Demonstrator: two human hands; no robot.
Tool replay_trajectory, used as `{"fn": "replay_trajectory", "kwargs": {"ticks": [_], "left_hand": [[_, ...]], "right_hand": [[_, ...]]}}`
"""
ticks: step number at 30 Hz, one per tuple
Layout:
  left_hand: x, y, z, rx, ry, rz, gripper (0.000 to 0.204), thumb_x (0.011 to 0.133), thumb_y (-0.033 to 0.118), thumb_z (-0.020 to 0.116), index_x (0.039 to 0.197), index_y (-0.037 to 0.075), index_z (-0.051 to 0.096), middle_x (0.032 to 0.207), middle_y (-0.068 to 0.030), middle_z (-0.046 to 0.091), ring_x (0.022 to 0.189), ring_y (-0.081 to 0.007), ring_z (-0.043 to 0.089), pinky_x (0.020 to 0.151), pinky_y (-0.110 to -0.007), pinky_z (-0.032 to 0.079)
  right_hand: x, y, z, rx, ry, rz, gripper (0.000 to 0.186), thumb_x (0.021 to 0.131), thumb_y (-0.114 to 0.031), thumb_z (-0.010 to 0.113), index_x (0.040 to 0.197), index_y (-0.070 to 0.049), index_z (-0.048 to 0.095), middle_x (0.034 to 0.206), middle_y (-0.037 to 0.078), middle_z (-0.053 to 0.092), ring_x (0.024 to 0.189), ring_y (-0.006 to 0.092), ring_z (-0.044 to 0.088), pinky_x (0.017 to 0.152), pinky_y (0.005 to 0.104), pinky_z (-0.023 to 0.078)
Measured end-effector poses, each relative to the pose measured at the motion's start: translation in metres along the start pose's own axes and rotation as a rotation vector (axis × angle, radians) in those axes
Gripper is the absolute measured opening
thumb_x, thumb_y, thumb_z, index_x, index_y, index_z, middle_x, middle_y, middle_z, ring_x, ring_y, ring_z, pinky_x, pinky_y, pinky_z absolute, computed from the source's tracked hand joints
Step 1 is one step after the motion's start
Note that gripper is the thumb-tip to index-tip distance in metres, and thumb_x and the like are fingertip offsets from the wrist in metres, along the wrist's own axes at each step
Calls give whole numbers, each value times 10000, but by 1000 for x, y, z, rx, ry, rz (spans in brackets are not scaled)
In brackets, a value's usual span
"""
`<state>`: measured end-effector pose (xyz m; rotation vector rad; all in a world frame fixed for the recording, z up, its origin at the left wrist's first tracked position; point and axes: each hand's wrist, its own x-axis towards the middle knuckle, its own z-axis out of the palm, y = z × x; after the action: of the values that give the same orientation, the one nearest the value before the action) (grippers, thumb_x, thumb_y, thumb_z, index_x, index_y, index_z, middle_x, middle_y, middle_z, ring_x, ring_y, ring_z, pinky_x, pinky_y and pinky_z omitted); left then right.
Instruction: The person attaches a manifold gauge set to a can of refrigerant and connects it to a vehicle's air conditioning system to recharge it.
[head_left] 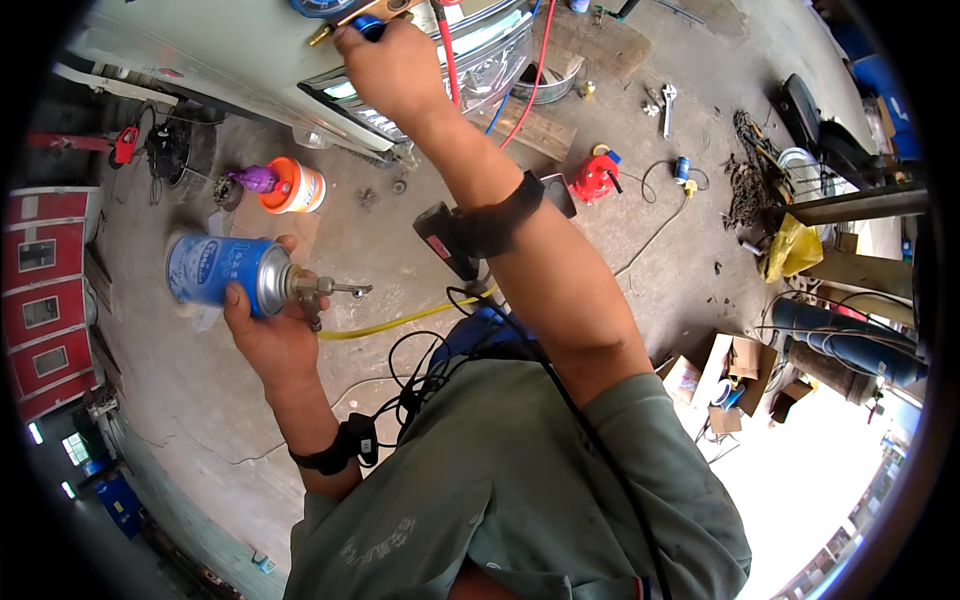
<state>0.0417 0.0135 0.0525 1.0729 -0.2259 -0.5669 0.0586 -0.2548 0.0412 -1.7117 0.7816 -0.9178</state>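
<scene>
My left fingers point(288, 243) wrap the blue can point(212, 270), held sideways above the floor point(180, 400), valve point(308, 286) fitted and yellow hose point(400, 322) apparently joined, while my right fingers point(352, 45) close around the blue knob point(369, 28), so I judge hookup done, emptying left.

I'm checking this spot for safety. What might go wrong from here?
Only the left hand holds the blue can, so a loosened grip could drop it. The black cables hang in loose loops and might snag. The yellow hose runs close to them and could tangle.
</scene>
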Motion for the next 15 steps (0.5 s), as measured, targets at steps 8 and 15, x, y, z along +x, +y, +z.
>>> {"fn": "replay_trajectory", "kwargs": {"ticks": [8, 15], "left_hand": [[0, 35, -3, 56, 12, 72, 719, 902, 455, 602, 1336, -50, 332, 1259, -276, 505, 866, -331, 673, 566, -404, 627], [-1, 49, 7, 60, -59, 75, 720, 929, 434, 559, 1363, -64, 272, 1310, -279, 455, 908, -362, 666, 605, -435, 641]], "right_hand": [[-11, -7, -7, 83, -167, 179, 544, 877, -447, 585, 981, 87, 569, 797, 260, 669, 747, 411, 669, 690, 461, 535], [-21, -6, -1, -48, 56, 1, 463, 846, -403, 610, 863, 60, 600, 759, 235, 660, 703, 386, 665, 641, 448, 532]]}}
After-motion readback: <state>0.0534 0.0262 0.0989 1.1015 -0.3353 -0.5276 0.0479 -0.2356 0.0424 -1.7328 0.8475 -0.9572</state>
